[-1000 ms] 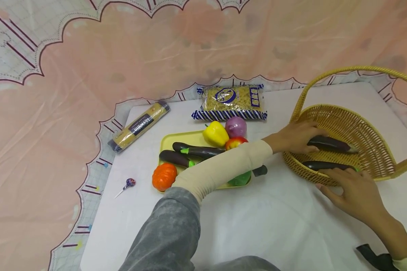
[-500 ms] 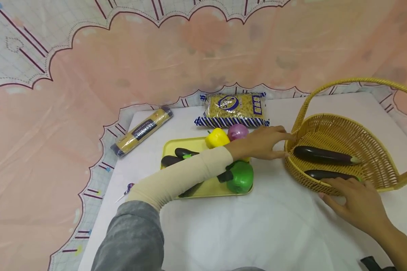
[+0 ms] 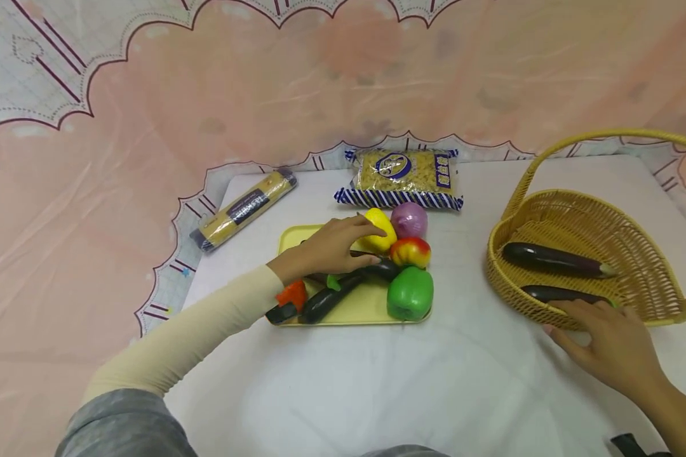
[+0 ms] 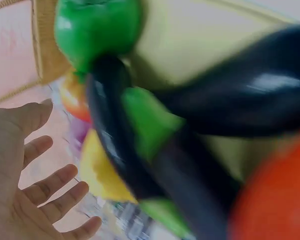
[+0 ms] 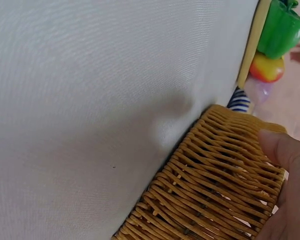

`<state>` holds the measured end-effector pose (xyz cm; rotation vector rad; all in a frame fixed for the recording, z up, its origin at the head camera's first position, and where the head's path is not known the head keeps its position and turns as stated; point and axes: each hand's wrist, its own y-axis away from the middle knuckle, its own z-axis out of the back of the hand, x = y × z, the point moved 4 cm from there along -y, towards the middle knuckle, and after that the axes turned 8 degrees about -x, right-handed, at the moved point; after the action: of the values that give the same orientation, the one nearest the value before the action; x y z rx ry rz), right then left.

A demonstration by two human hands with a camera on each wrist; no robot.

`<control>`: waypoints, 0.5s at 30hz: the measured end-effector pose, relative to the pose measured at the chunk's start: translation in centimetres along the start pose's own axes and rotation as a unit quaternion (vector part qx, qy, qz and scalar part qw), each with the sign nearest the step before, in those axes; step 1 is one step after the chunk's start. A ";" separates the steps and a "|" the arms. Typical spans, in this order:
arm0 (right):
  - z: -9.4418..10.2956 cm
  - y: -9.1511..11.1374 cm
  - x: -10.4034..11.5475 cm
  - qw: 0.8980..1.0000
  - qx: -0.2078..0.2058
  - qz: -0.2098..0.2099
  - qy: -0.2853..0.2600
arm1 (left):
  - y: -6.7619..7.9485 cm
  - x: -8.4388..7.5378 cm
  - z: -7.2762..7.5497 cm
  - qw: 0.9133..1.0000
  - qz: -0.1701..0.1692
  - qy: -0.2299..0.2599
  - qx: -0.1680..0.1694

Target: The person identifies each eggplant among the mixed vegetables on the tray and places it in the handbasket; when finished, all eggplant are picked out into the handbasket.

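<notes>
My left hand [image 3: 337, 247] is over the yellow tray [image 3: 371, 311], fingers spread and holding nothing. Under and beside it lie several dark eggplants [image 3: 328, 303], some partly hidden by the hand. In the left wrist view the eggplants [image 4: 244, 85] fill the middle, the fingers off to their left. A yellow bell pepper [image 3: 382, 223] is just past the fingertips. My right hand [image 3: 617, 346] grips the near rim of the wicker basket [image 3: 623, 231], thumb on the outside. Two eggplants lie inside, one long [image 3: 554, 260] and one [image 3: 557, 294] beside the right fingers.
Also on the tray are a green bell pepper [image 3: 410, 295], a red-yellow fruit [image 3: 410, 252] and an orange-red vegetable [image 3: 293, 294]. A purple onion [image 3: 409, 220] is at its far corner. Behind stand a pasta bag [image 3: 403, 174] and a spaghetti pack [image 3: 246, 208]. The basket handle [image 3: 528, 181] arches high.
My left hand has let go of the long eggplant in the basket and swung left, back over the tray. The right hand has stayed at the basket rim.
</notes>
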<state>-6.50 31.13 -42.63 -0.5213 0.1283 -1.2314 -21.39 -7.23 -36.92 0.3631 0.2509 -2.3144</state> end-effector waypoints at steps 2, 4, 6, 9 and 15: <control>0.0 0.0 0.0 1.000 -0.001 0.000 0.000 | 1.6 1.1 0.2 1.000 0.010 0.004 -0.004; 0.0 0.0 0.0 1.000 -0.001 0.001 0.001 | 3.0 2.0 0.3 1.000 0.018 0.010 -0.008; 0.0 0.0 0.1 1.000 0.001 0.000 0.003 | 4.1 2.7 0.3 0.999 0.030 0.017 -0.011; -0.1 0.0 0.1 1.000 0.007 -0.005 0.005 | 5.2 3.5 0.3 0.999 0.044 0.027 -0.015; 0.0 -0.1 0.2 1.000 0.009 -0.010 0.008 | 5.7 4.2 -0.3 0.997 0.049 0.050 -0.021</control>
<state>-6.52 30.97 -42.55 -0.4973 0.1253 -1.2560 -20.03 -13.81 -39.02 0.4610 0.3230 -2.1947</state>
